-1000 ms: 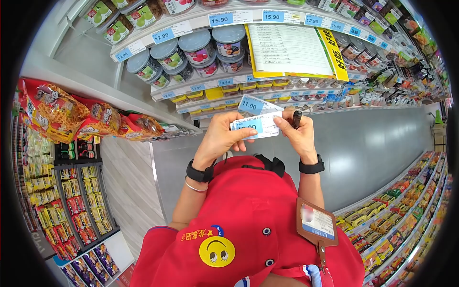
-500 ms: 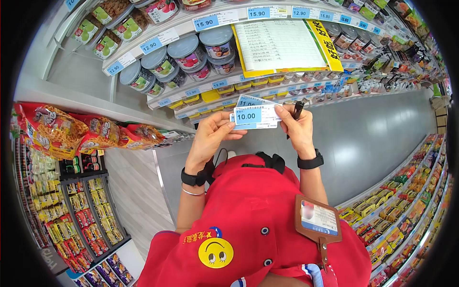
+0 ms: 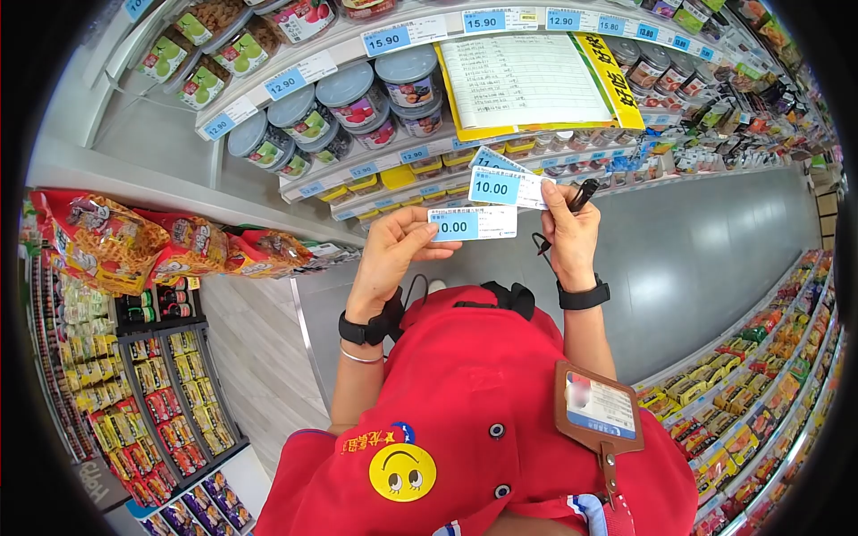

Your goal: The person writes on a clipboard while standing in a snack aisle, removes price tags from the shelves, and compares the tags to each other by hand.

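My left hand (image 3: 395,259) pinches a white and blue price tag (image 3: 483,223) between thumb and fingers, its first digit partly behind the thumb. Up and to the right, my right hand (image 3: 570,234) is closed on a few overlapping price tags (image 3: 497,188); the front one reads 10.00 and another sticks out behind it. A black pen (image 3: 584,194) is also held in my right hand, with its cap end pointing up. Beyond the hands, an open notebook (image 3: 523,85) with handwritten lines lies on a yellow folder at the shelf edge.
Shelves with lidded tubs (image 3: 350,96) and a price strip (image 3: 393,37) curve across the top. Red snack bags (image 3: 98,241) jut out at the left. Low shelves of packets (image 3: 760,384) line the right, beyond the grey floor (image 3: 661,277). An ID badge (image 3: 597,406) hangs in front of my red shirt.
The tags have come apart: my right hand has moved right and slightly up with its tags, leaving one tag in my left hand. The pen has shifted right with my right hand.
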Available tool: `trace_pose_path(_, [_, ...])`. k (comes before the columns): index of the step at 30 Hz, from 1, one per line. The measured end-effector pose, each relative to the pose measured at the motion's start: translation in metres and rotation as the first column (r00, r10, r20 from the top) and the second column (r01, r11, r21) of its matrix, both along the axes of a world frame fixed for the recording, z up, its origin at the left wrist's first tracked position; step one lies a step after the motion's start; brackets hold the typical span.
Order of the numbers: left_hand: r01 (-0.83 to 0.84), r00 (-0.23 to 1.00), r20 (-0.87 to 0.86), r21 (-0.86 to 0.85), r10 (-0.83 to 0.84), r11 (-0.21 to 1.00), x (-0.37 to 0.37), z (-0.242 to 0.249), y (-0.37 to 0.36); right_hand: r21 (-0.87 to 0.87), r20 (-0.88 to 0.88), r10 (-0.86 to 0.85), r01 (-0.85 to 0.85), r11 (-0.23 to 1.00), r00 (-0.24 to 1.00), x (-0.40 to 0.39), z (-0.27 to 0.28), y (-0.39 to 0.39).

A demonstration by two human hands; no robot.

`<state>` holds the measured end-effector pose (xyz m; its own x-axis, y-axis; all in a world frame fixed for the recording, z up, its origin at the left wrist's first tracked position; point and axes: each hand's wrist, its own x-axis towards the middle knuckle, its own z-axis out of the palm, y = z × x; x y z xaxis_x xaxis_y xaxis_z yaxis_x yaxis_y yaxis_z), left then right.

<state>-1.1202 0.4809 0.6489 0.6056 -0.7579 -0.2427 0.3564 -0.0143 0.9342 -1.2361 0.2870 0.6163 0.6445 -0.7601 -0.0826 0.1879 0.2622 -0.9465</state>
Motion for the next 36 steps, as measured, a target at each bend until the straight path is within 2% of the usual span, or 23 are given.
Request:
trace_pose_path(26, [-0.019,1.0,0.025,0.013,0.018,1.0,0.0005,-0.004,0.0032,0.054,0.039,-0.089,0.087,0.995,0.995,-0.0045,-0.0006,0.0089])
trace_pose_path(36, [-0.023,0.999,0.025,0.03,0.023,0.999,0.0007,-0.004,0.0025,0.044,0.046,0.029,-0.031,0.999,0.998,-0.0063,-0.0037,0.0082])
